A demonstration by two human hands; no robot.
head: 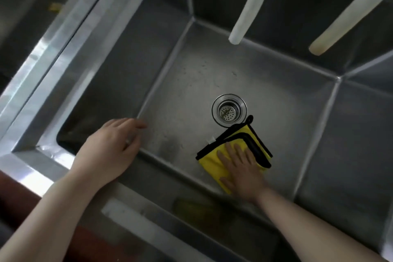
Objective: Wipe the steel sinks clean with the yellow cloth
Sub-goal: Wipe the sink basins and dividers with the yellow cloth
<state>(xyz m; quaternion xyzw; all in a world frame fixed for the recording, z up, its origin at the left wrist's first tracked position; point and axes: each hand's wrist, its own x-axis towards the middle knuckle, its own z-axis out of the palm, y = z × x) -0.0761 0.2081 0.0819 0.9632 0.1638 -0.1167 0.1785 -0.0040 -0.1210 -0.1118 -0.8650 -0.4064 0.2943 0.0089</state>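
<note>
Seen from the head camera, the right hand (242, 168) lies flat with fingers straight, pressing the folded yellow cloth (214, 166) onto the floor of the steel sink (191, 83) near its front wall, the cloth's long axis running diagonally up toward the drain strainer (228, 110) just beyond its far corner. Nearer the camera, the left hand (110, 147) hovers with fingers relaxed and holding nothing over the basin's left front corner, well apart from the cloth, so the right hand appears better placed to sweep next. Two pale spouts (248, 8) hang overhead, their upper ends cut off, and the neighbouring basin at left is dark and hard to read.
</note>
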